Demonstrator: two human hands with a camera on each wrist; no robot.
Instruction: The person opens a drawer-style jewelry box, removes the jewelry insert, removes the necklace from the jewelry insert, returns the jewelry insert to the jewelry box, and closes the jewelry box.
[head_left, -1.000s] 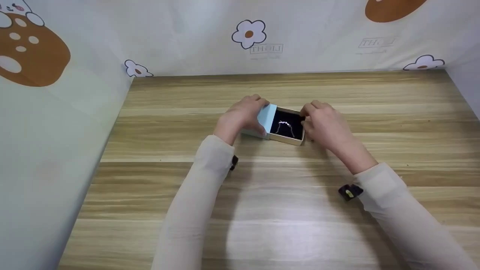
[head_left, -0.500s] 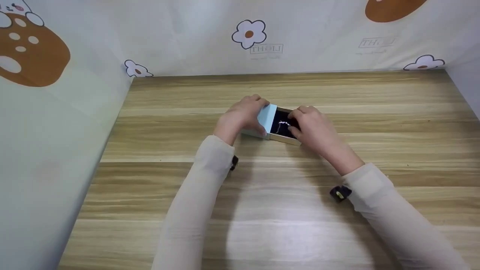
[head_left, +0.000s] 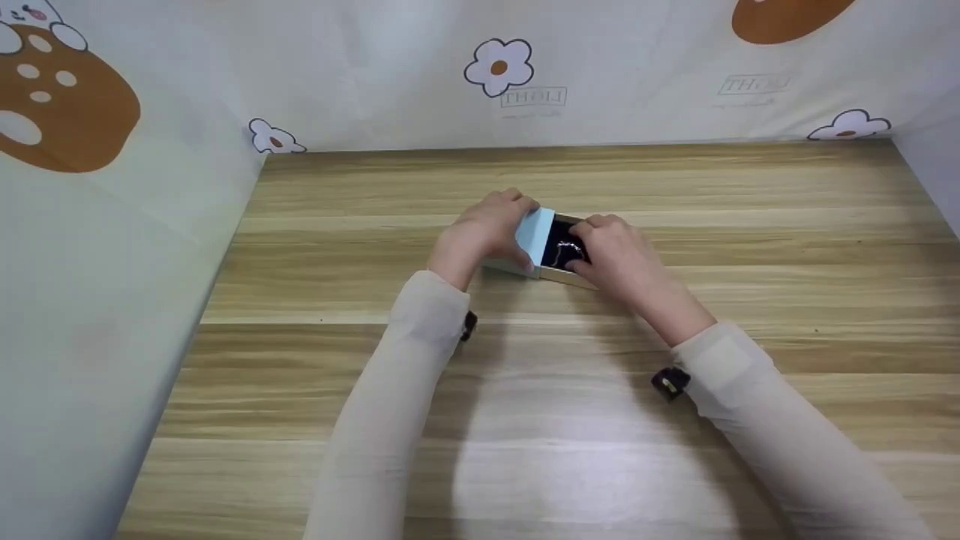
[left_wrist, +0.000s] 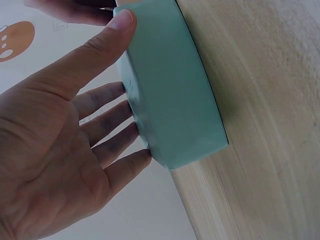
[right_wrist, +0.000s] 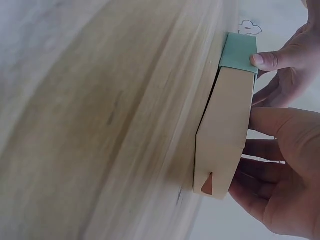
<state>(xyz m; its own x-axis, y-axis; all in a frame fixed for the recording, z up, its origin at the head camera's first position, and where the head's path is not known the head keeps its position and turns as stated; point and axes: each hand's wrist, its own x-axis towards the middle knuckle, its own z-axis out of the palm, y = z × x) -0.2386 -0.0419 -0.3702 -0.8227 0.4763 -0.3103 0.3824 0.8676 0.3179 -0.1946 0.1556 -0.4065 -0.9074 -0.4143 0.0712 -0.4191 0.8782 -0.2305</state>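
Note:
A small jewelry box lies on the table, its light blue sleeve (head_left: 535,232) partly slid off a cream drawer (right_wrist: 223,115). My left hand (head_left: 484,229) grips the sleeve across its width, thumb at the near side and fingers toward the far side. Inside the drawer, on dark lining, lies a thin silver bracelet (head_left: 574,244). My right hand (head_left: 619,255) reaches over the drawer's right end, thumb and forefinger apart on either side of the bracelet. Its fingertips dip below the rim and are hidden in the right wrist view. A small notch (right_wrist: 207,184) shows on the drawer's side.
The box stands on a wood-grain table (head_left: 570,450), toward its back. A pale cloth wall (head_left: 360,75) with flower prints rises behind the table and along its left side. Each sleeve cuff has a dark wrist camera (head_left: 670,382).
My right hand has moved left from the drawer's outer end to over its inside, its fingertips now close to the bracelet. The left hand and the box have stayed in place.

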